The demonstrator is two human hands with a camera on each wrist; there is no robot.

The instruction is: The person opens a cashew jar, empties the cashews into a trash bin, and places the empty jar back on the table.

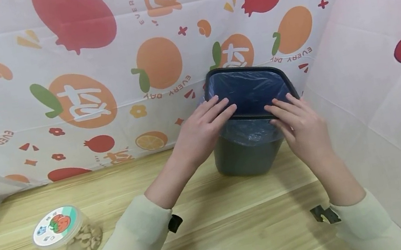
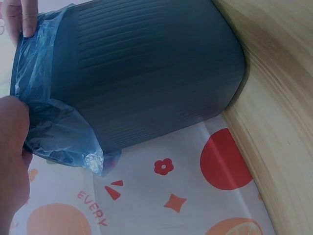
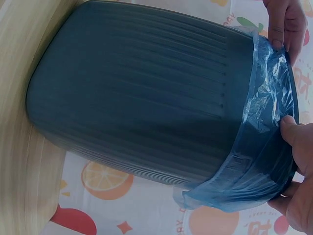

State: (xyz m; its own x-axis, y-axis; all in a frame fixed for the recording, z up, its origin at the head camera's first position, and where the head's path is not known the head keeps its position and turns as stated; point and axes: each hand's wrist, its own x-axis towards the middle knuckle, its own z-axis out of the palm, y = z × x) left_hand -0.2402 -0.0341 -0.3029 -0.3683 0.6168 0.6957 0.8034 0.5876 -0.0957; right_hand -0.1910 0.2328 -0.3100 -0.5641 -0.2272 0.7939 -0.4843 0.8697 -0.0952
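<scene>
A dark grey trash can [image 1: 248,159] stands upright against the back cloth. A translucent blue trash bag [image 1: 251,132] lines it, its edge folded down over the black rim. My left hand [image 1: 201,131] grips the bag and rim at the near left, fingers reaching over the opening. At the near right corner, my right hand [image 1: 302,128] holds the bag and rim, thumb outside and fingers inside. In the right wrist view, the right thumb [image 3: 288,128] presses on the folded bag [image 3: 244,161]. The left wrist view shows the bag's loose edge [image 2: 68,132] hanging off the can's side.
A clear jar [image 1: 81,242] of cashew-like nuts with a printed lid stands at the left of the wood-grain table [image 1: 219,237]. Fruit-printed cloth [image 1: 115,68] rises behind the can, and a pale side cloth [image 1: 374,113] closes off the right.
</scene>
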